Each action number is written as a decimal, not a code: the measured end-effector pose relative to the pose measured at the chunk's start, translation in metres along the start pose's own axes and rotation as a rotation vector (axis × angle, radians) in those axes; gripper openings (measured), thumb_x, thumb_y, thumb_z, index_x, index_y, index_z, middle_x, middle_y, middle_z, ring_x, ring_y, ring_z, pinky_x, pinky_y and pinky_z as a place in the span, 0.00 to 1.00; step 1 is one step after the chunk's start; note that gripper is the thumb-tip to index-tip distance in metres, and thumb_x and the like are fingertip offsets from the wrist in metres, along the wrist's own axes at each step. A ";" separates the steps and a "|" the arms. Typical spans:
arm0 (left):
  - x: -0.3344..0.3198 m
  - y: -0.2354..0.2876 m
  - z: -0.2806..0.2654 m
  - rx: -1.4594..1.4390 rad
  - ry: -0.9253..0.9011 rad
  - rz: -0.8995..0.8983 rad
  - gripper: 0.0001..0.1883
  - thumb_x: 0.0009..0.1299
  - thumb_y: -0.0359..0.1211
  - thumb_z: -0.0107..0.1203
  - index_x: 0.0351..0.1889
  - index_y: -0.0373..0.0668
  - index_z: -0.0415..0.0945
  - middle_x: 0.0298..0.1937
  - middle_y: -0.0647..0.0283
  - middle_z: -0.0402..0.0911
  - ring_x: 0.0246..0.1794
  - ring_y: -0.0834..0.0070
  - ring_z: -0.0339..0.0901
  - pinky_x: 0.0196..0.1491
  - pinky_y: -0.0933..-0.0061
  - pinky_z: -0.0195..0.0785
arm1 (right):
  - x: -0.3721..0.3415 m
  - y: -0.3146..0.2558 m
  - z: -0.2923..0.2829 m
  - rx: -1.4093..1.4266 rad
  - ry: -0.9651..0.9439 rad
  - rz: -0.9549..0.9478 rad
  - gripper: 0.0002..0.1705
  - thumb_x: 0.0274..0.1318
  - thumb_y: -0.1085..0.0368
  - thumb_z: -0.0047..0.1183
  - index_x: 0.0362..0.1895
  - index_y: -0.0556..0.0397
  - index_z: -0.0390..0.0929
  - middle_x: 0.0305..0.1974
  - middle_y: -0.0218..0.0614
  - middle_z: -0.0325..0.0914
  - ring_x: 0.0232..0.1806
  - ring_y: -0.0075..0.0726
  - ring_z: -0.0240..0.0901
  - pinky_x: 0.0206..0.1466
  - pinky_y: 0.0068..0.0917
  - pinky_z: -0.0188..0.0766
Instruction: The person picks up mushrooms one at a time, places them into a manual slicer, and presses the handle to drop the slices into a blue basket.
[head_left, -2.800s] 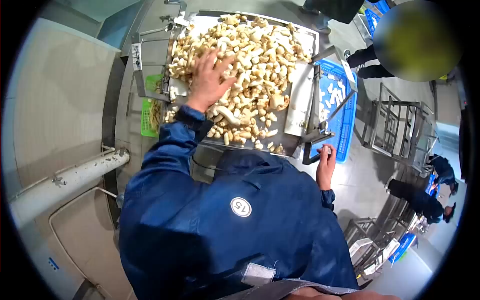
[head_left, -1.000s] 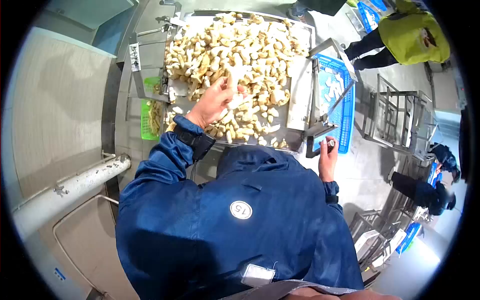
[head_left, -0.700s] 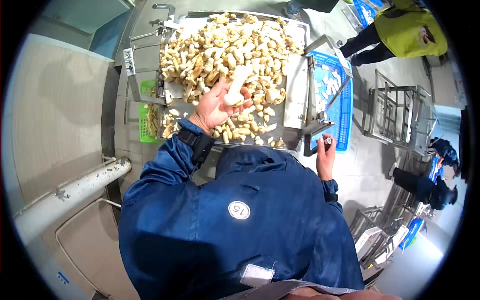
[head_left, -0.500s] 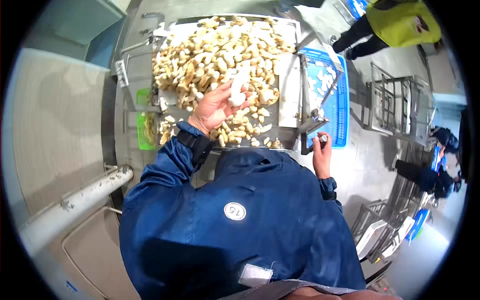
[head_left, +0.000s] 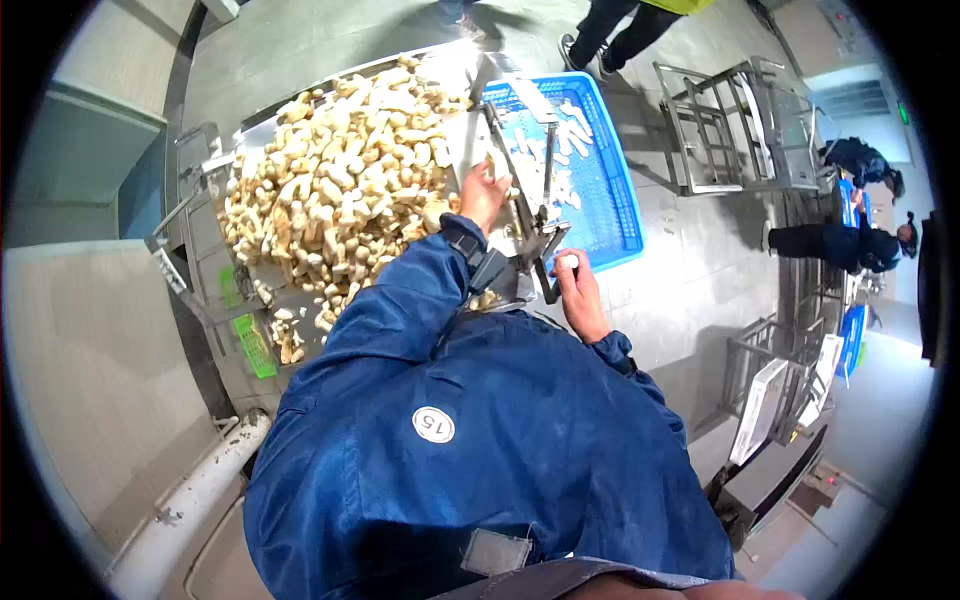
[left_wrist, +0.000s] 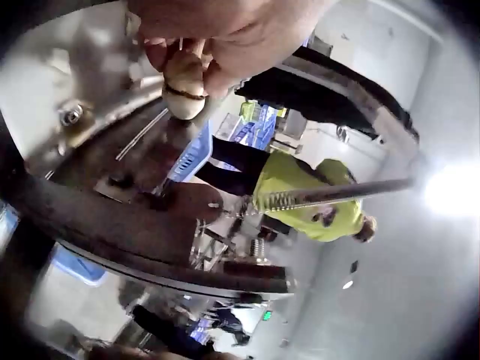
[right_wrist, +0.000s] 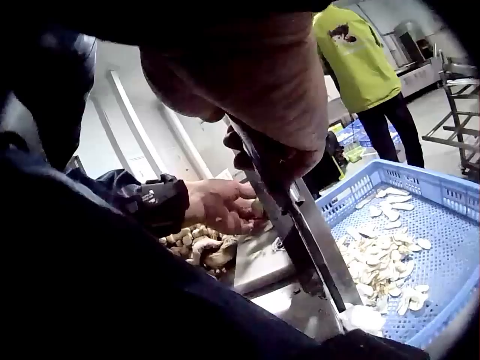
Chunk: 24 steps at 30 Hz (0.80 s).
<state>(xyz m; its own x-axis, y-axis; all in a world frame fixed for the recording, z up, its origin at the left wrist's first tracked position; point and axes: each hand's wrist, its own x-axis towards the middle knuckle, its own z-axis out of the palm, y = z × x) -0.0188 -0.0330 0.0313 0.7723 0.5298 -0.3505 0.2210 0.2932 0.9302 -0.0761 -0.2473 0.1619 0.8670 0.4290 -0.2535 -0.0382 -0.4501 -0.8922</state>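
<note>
Slicing looks only partly done: a modest scatter of pale slices lies in the blue basket to the right of the metal lever slicer, while a broad heap of whole king oyster mushrooms, far more than is cut, covers much of the desk to my left. My left fingers are drawn together, pinching one mushroom close beside the slicer; whether it touches, I cannot tell. My right fingers are clenched round the slicer's handle, near the basket.
</note>
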 end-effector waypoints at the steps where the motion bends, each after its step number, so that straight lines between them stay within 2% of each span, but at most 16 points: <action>1: 0.002 -0.012 0.002 0.140 0.060 0.071 0.31 0.63 0.31 0.64 0.61 0.29 0.64 0.39 0.53 0.81 0.37 0.70 0.79 0.36 0.70 0.74 | 0.001 -0.001 0.000 -0.014 -0.001 0.012 0.15 0.71 0.54 0.42 0.49 0.52 0.66 0.27 0.30 0.69 0.26 0.23 0.62 0.30 0.25 0.63; 2: 0.007 -0.023 -0.004 0.209 0.005 0.168 0.31 0.61 0.33 0.66 0.60 0.29 0.67 0.41 0.50 0.82 0.38 0.69 0.81 0.38 0.69 0.74 | 0.003 -0.001 0.000 -0.002 -0.010 -0.018 0.16 0.71 0.53 0.41 0.49 0.54 0.65 0.26 0.30 0.68 0.27 0.24 0.62 0.32 0.26 0.63; 3: 0.008 -0.027 -0.003 0.201 0.025 0.130 0.26 0.63 0.34 0.63 0.55 0.29 0.71 0.38 0.46 0.82 0.37 0.62 0.81 0.38 0.68 0.73 | 0.005 -0.001 -0.001 -0.003 -0.006 -0.037 0.17 0.71 0.53 0.41 0.49 0.54 0.64 0.26 0.31 0.68 0.27 0.24 0.62 0.32 0.26 0.63; 5: -0.004 -0.009 -0.004 0.445 0.052 0.300 0.21 0.64 0.34 0.61 0.50 0.29 0.74 0.34 0.42 0.81 0.36 0.53 0.81 0.39 0.64 0.73 | 0.006 -0.006 -0.002 -0.002 -0.004 -0.070 0.17 0.71 0.53 0.41 0.48 0.54 0.64 0.26 0.32 0.68 0.27 0.25 0.63 0.33 0.27 0.63; 7: -0.004 -0.004 -0.009 0.637 -0.030 0.382 0.19 0.64 0.33 0.59 0.50 0.31 0.76 0.34 0.40 0.80 0.35 0.46 0.78 0.40 0.58 0.72 | 0.007 -0.016 -0.005 0.020 -0.027 -0.033 0.17 0.71 0.53 0.41 0.47 0.55 0.64 0.27 0.34 0.68 0.28 0.26 0.63 0.34 0.27 0.64; 8: -0.009 -0.003 -0.009 0.756 0.029 0.491 0.20 0.62 0.32 0.59 0.52 0.35 0.77 0.37 0.41 0.80 0.37 0.46 0.77 0.42 0.55 0.71 | 0.009 -0.018 -0.006 0.020 -0.039 -0.029 0.17 0.71 0.53 0.41 0.48 0.55 0.64 0.28 0.34 0.69 0.28 0.26 0.63 0.34 0.27 0.64; 11: -0.013 0.008 -0.017 0.915 0.074 0.544 0.20 0.63 0.35 0.61 0.52 0.39 0.77 0.37 0.47 0.79 0.33 0.50 0.77 0.39 0.55 0.71 | 0.011 -0.023 -0.009 0.018 -0.047 -0.074 0.18 0.71 0.52 0.41 0.48 0.55 0.64 0.28 0.34 0.69 0.27 0.26 0.64 0.34 0.28 0.64; 12: -0.011 0.012 -0.018 0.901 -0.008 0.430 0.23 0.63 0.36 0.61 0.55 0.38 0.76 0.35 0.50 0.80 0.33 0.54 0.78 0.39 0.58 0.72 | 0.011 -0.028 -0.011 0.021 -0.054 -0.071 0.18 0.71 0.52 0.41 0.48 0.55 0.63 0.28 0.34 0.69 0.27 0.26 0.64 0.33 0.28 0.64; 15: -0.010 0.020 -0.017 0.759 -0.105 0.162 0.25 0.63 0.37 0.61 0.57 0.37 0.74 0.33 0.53 0.81 0.31 0.60 0.80 0.37 0.62 0.72 | 0.015 -0.034 -0.014 0.036 -0.079 -0.035 0.18 0.71 0.52 0.40 0.48 0.55 0.63 0.25 0.35 0.68 0.25 0.27 0.63 0.31 0.29 0.63; 16: -0.010 0.020 -0.018 0.787 -0.098 0.221 0.26 0.64 0.37 0.61 0.59 0.36 0.72 0.30 0.57 0.81 0.29 0.64 0.80 0.35 0.66 0.72 | 0.017 -0.042 -0.016 0.019 -0.078 -0.044 0.18 0.71 0.52 0.40 0.48 0.55 0.63 0.25 0.35 0.68 0.25 0.27 0.63 0.30 0.29 0.62; 19: -0.010 0.022 -0.015 0.741 -0.065 0.279 0.23 0.62 0.34 0.59 0.54 0.33 0.73 0.26 0.54 0.80 0.27 0.57 0.79 0.32 0.61 0.72 | 0.024 -0.055 -0.018 0.010 -0.068 -0.059 0.18 0.71 0.53 0.41 0.47 0.56 0.63 0.22 0.35 0.66 0.24 0.28 0.62 0.29 0.31 0.61; 24: 0.003 0.022 -0.016 0.606 -0.119 0.292 0.32 0.64 0.32 0.60 0.64 0.28 0.63 0.25 0.54 0.78 0.24 0.63 0.77 0.30 0.66 0.71 | 0.028 -0.060 -0.019 0.044 -0.066 -0.051 0.16 0.71 0.54 0.41 0.47 0.55 0.64 0.24 0.34 0.67 0.26 0.28 0.62 0.31 0.30 0.62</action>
<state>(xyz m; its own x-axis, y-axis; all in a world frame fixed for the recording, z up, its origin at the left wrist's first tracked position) -0.0212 -0.0126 0.0486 0.9034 0.4184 -0.0938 0.2614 -0.3640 0.8940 -0.0403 -0.2227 0.2157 0.8336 0.5022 -0.2301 -0.0178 -0.3920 -0.9198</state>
